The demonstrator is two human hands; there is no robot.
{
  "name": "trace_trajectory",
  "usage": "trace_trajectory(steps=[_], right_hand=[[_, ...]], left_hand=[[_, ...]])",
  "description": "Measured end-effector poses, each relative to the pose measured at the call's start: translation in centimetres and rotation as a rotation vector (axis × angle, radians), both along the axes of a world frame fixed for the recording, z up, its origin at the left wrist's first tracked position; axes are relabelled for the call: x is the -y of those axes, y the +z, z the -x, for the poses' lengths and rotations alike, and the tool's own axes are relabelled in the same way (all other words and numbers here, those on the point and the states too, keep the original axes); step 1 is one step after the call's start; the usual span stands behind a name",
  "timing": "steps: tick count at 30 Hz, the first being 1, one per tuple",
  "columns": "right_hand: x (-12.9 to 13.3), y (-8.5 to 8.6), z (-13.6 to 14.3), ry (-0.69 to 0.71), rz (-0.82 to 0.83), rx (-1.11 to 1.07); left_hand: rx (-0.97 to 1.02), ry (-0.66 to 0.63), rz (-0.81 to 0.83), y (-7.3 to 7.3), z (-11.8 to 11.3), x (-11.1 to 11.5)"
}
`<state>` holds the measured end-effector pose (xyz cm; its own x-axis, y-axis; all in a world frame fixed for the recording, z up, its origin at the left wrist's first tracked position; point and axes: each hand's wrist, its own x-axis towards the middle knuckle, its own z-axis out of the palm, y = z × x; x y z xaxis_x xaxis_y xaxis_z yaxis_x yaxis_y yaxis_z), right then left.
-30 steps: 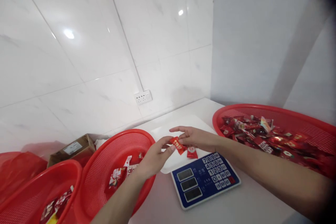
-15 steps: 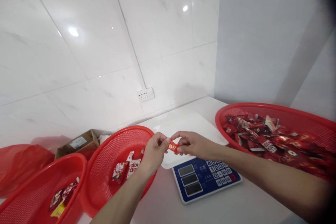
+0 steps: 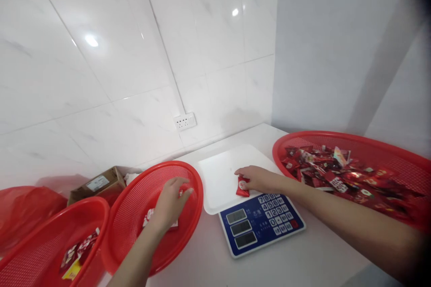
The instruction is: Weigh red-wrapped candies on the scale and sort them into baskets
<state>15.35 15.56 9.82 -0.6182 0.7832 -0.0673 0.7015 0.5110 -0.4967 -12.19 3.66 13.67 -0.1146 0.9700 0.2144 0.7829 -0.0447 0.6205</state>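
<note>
Pinching a red packet point(image 3: 242, 189) at its fingertips, the right hand point(image 3: 241, 178) is over the white tray point(image 3: 217, 181), with the scale point(image 3: 262, 227) just below it and a heaped basket point(image 3: 279, 150) to its right. The left hand point(image 3: 171, 202), fingers parted around nothing visible, hangs over the middle basket point(image 3: 198, 188), partly blocking packets point(image 3: 149, 215) beneath

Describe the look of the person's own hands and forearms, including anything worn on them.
The left hand and right hand are bare: no glove, ring, watch or bracelet shows. The left forearm and right forearm show no sleeve where visible; the right one fades into the picture's dark edge, so anything worn there cannot be told.
</note>
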Motion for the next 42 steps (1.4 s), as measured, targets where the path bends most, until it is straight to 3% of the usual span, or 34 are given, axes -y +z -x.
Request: trace_trajectory(steps=[5, 10, 15, 21, 27, 32, 35, 37, 40, 42], right_hand=[[1.4, 0.6, 1.2, -0.071, 0.008, -0.176], [4.0, 2.1, 1.9, -0.031, 0.407, -0.642], [6.0, 3.3, 2.3, 0.010, 0.641, -0.839], [6.5, 3.5, 2.0, 0.005, 0.810, -0.901], [6.1, 2.6, 1.7, -0.059, 0.858, -0.940], [5.4, 1.8, 1.6, -0.065, 0.735, -0.972], [5.4, 1.9, 1.7, -0.069, 0.694, -0.962], [5.6, 2.1, 1.4, -0.089, 0.655, -0.935], [5.4, 2.4, -0.1, -0.136, 0.554, -0.856], [4.9, 2.5, -2.0, -0.175, 0.426, -0.763]], left_hand=[[0.150, -0.162, 0.032, -1.0, -5.2, 0.5], [0.467, -0.263, 0.095, -1.4, -7.8, 0.1], [0.749, -0.308, 0.125, -0.9, -8.2, 0.2], [0.875, -0.300, 0.100, -0.4, -8.2, 1.3], [0.916, -0.266, 0.154, -0.4, -8.3, 1.7], [0.933, -0.268, 0.152, -1.1, -8.3, 1.6], [0.859, -0.257, 0.122, -1.2, -8.3, 1.6], [0.666, -0.189, 0.026, -0.9, -7.9, 2.0], [0.226, 0.068, -0.130, -0.7, -5.5, 2.9], [-0.041, 0.288, -0.094, -1.4, -2.4, 3.3]])
